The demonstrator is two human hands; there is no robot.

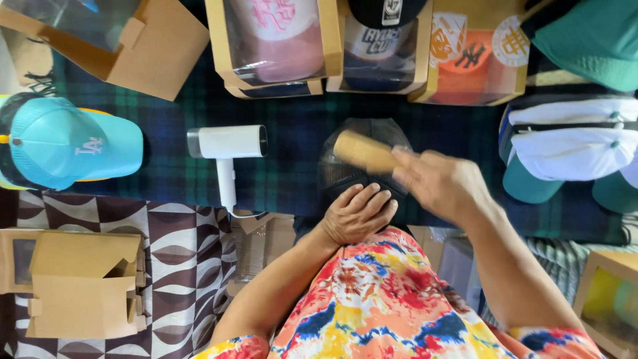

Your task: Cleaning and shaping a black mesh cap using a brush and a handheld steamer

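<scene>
A black mesh cap (345,169) lies on the dark plaid cloth (292,153) right in front of me. My left hand (357,214) presses flat on the cap's near side and holds it down. My right hand (438,183) is closed around a wooden-backed brush (364,151) and holds it over the cap's top; the hand is blurred with motion.
A white handheld steamer (226,149) lies left of the cap. A turquoise cap (66,143) sits far left. Boxed caps (276,43) line the far edge, stacked white and teal caps (571,153) sit right, and folded cardboard boxes (83,282) lie near left.
</scene>
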